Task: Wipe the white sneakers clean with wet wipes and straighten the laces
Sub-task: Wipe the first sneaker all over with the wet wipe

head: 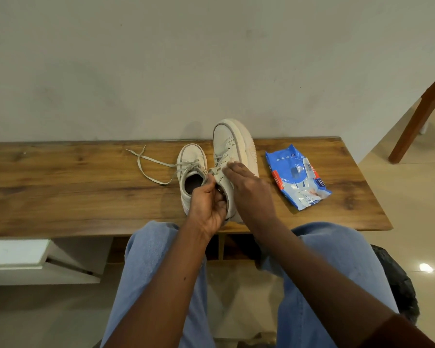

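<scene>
Our two forearms reach forward over our knees in blue jeans (148,259), and both hands meet at the shoes on the wooden bench (60,187). Our left hand (207,205) has its fingers curled, and it pinches the top edge of the right sneaker (230,139) near the tongue, between thumb and fingers. Our right hand (249,188) lies over the side of the same shoe with the fingers stretched out nearly straight; the fingertips (230,167) touch its laces (221,158). We cannot tell if they catch anything under them. The right sneaker is tipped on its side, its toe points to the wall (211,59) and its thick sole faces to the right. The left sneaker (191,159) stands upright just beside it, with the dark opening toward us. Its lace (148,163) is untied and trails loose on the bench to the left, where the two ends cross. A blue pack of wipes (298,177) lies flat on the bench to the right of the shoes, near them but apart. At the far right we see a brown chair leg (422,109).
</scene>
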